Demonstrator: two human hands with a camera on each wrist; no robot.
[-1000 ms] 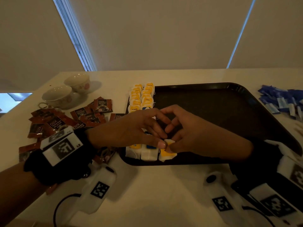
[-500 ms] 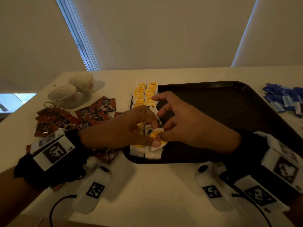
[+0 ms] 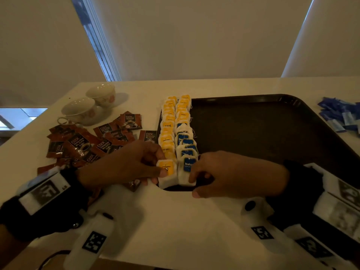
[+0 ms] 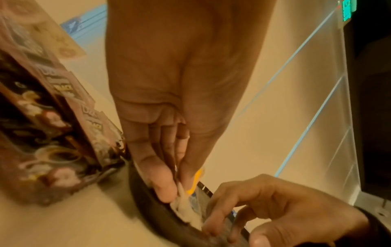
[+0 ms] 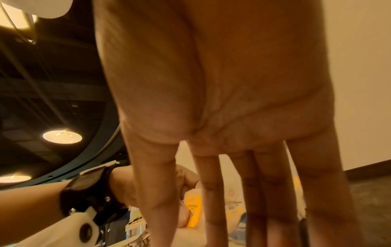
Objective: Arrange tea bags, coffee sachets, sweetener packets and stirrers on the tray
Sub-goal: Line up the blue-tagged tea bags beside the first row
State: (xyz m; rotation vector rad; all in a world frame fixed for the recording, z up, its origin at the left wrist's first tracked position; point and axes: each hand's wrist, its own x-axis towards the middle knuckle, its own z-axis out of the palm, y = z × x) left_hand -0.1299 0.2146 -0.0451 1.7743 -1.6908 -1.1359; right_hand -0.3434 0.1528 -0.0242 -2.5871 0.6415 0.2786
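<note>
A black tray (image 3: 253, 133) holds two rows of upright tea bags along its left side, a yellow-tag row (image 3: 167, 131) and a row that turns blue-tagged (image 3: 184, 140) near me. At the near end of the left row, my left hand (image 3: 162, 169) pinches the yellow-tag tea bag (image 3: 169, 179) between thumb and forefinger; its yellow tag (image 4: 197, 179) also shows in the left wrist view. My right hand (image 3: 191, 176) sets its fingertips (image 4: 211, 229) against the nearest blue-tag tea bag (image 3: 186, 172), thumb apart by the tray rim. No stirrers are in view.
Brown coffee sachets (image 3: 87, 141) lie scattered on the white table left of the tray. Two cups (image 3: 80, 109) stand behind them. Blue sweetener packets (image 3: 341, 115) are piled at the far right. Most of the tray floor to the right of the rows is bare.
The yellow-tag tea bag held up between both hands has come down at the near end of the left row. My right hand has shifted onto the blue-tag bag beside it.
</note>
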